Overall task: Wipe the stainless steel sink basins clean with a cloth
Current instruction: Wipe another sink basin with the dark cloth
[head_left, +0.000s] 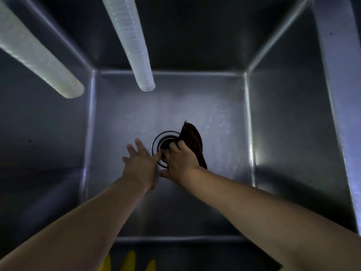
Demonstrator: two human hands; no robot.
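While both arms reach into the steel sink basin [273, 122], the right hand [180, 159] grips a dark cloth [192, 141] over the drain [158, 140]. Just left of the drain, the left hand [139, 163] lies flat, fingers [139, 144] spread, holding nothing.

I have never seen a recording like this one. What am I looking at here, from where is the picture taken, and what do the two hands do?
There is no machine here: a person wears one camera on the head, so you look down along both bare arms into a deep steel sink basin. On its floor sits the round drain. The right hand grips a dark cloth at the drain's edge. The left hand holds nothing; its fingers are spread on the basin floor beside the drain. Two pale ribbed hoses hang into the basin from above. Something yellow shows at the bottom edge; I cannot tell what it is.
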